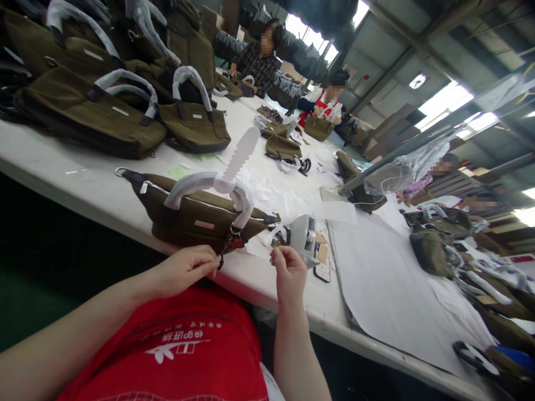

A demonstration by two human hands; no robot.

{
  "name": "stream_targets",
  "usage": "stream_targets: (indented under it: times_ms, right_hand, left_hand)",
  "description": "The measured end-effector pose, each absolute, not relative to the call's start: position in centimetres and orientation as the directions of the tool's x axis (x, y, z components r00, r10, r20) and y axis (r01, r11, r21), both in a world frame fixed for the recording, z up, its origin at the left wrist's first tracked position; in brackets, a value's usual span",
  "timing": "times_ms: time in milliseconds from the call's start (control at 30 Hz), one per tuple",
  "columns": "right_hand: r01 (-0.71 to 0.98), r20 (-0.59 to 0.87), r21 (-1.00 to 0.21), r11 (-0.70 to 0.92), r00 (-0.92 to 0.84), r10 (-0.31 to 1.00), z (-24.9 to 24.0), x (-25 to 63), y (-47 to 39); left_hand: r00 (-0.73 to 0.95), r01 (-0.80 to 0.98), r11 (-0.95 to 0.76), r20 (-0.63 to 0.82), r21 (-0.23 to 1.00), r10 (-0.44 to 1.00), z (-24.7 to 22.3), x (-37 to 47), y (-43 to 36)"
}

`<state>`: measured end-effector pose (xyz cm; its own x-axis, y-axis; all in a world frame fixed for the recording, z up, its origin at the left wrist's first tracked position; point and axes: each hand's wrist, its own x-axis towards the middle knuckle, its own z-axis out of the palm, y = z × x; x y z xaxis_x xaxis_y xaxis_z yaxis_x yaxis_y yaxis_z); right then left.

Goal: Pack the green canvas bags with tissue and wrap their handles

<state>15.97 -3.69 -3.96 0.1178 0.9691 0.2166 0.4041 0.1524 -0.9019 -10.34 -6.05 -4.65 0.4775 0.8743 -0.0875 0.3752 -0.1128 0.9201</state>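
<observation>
Fingers of your left hand [186,271] pinch a strap [221,260], your right hand [289,268] curls closed; bag [178,229] looks soft, grip handles [184,185]

Left hand [191,269] curled, right hand [290,269] pinched

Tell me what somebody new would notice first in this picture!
Probably the bright red apron with white print at the bottom. Next, the olive bag with wrapped handles, just beyond the left hand on the white table. More olive bags crowd the table's upper left.
</observation>
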Motion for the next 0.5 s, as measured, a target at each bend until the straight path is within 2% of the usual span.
stream_targets:
  times_ms: [67, 133, 200, 267, 333, 400, 433, 500]
  right_hand:
    - [0.428, 0.210, -0.894, 0.131, 0.141, 0.967, -4.0, 17.1, -3.3]
    - [0.552, 0.313, -0.815, 0.178, 0.159, 0.936, -3.7, 17.2, -3.6]
    - [0.664, 0.483, -0.696, 0.272, 0.153, 0.862, -3.1, 16.3, -4.4]
    - [0.678, 0.564, -0.622, 0.392, 0.040, 0.825, -2.5, 14.7, -5.4]
    - [0.606, 0.472, -0.618, 0.500, -0.222, 0.853, -2.2, 12.8, -6.3]
    - [0.572, 0.287, -0.616, 0.542, -0.478, 0.830, -2.4, 11.3, -6.7]
    - [0.581, 0.204, -0.601, 0.549, -0.553, 0.808, -2.7, 10.9, -6.7]
    - [0.619, 0.115, -0.568, 0.542, -0.593, 0.797, -3.4, 10.6, -6.3]
  left_hand:
    - [0.480, 0.338, -0.001, -0.172, 0.941, 0.860, -4.8, -11.0, -6.2]
    - [0.461, 0.373, 0.077, -0.257, 0.925, 0.849, -5.1, -11.2, -6.3]
    - [0.440, 0.443, 0.045, -0.261, 0.895, 0.859, -5.4, -11.0, -6.4]
    - [0.434, 0.502, -0.020, -0.232, 0.864, 0.871, -5.6, -10.4, -6.3]
    - [0.442, 0.507, -0.049, -0.210, 0.861, 0.872, -5.6, -9.6, -6.3]
    - [0.457, 0.475, -0.068, -0.180, 0.877, 0.871, -5.2, -9.1, -6.3]
    - [0.463, 0.462, -0.084, -0.159, 0.883, 0.872, -4.9, -8.9, -6.3]
    - [0.468, 0.447, -0.122, -0.115, 0.886, 0.876, -4.3, -8.7, -6.3]
